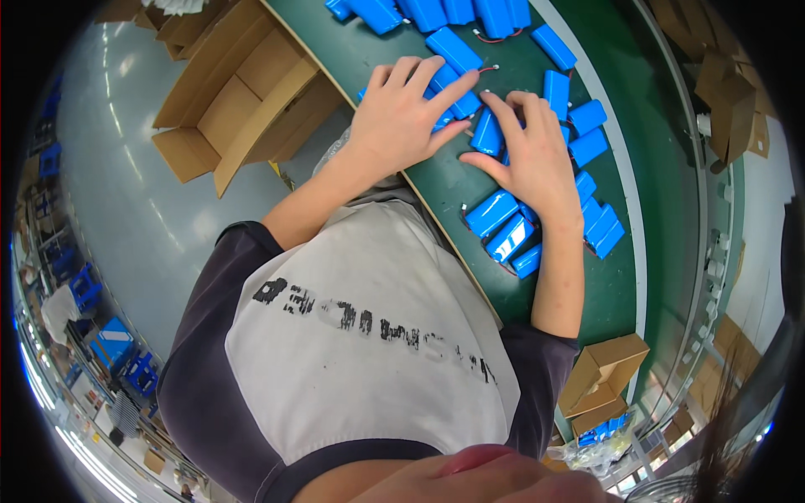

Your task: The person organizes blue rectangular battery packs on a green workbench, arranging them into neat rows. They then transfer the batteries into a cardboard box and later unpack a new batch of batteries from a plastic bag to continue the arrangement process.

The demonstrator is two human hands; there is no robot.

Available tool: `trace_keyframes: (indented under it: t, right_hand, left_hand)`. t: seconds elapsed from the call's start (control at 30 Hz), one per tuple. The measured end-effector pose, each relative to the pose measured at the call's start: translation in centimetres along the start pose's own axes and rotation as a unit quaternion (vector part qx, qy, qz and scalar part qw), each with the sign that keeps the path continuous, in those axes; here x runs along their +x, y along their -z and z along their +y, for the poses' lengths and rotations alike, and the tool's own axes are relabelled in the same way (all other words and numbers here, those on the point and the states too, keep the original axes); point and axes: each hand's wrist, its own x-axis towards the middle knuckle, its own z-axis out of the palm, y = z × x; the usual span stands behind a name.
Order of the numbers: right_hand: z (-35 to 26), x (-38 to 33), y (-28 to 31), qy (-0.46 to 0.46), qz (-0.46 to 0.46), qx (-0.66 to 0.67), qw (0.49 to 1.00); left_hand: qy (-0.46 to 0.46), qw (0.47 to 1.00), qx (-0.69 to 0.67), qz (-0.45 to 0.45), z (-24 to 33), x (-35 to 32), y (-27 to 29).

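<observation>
My left hand (401, 117) lies over several blue battery packs on a green work table (436, 180). Its fingers are spread, and a blue pack (463, 102) shows past the index finger and thumb. To the right is my right hand (537, 159), thumb held away from the fingers. Close to its fingertips lies a blue battery pack (486, 132). Both palms face down, so whatever touches their undersides is hidden. A thin red wire with a small white connector (495, 67) comes off a pack between and beyond the hands.
More blue battery packs (510, 239) lie near my right forearm, and others (423, 12) at the far end. An open cardboard box (222, 126) stands left of the table edge. A smaller carton (605, 373) sits at lower right. A pale strip (616, 151) borders the table's right side.
</observation>
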Motion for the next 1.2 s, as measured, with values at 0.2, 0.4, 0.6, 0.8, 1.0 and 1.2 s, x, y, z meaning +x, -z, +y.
trace_keyframes:
  t: [0.2,0.4,0.6,0.8,1.0,1.2]
  right_hand:
    - [-1.4,-2.9,1.3,-0.053,-0.022,-0.036,0.998]
    - [1.0,-6.4,4.8,-0.111,0.050,0.037,0.992]
    - [2.0,-11.7,6.7,-0.212,0.021,-0.028,0.977]
    - [0.7,-12.3,6.1,-0.247,0.088,-0.008,0.965]
    - [-2.3,-12.4,6.5,-0.359,0.035,0.061,0.931]
    - [-4.2,-10.4,6.3,-0.415,-0.031,0.086,0.905]
  left_hand:
    - [-0.205,0.962,-0.146,-0.103,-3.2,0.5,2.4]
    - [-0.318,0.916,-0.202,-0.137,-3.1,4.1,-0.5]
    - [-0.343,0.915,-0.173,-0.124,-1.8,5.9,-2.1]
    - [-0.305,0.937,-0.119,-0.120,-1.0,5.3,-1.0]
    - [-0.243,0.940,-0.204,-0.124,-1.9,3.5,-1.4]
    - [-0.231,0.950,-0.180,-0.106,-2.5,3.8,0.1]
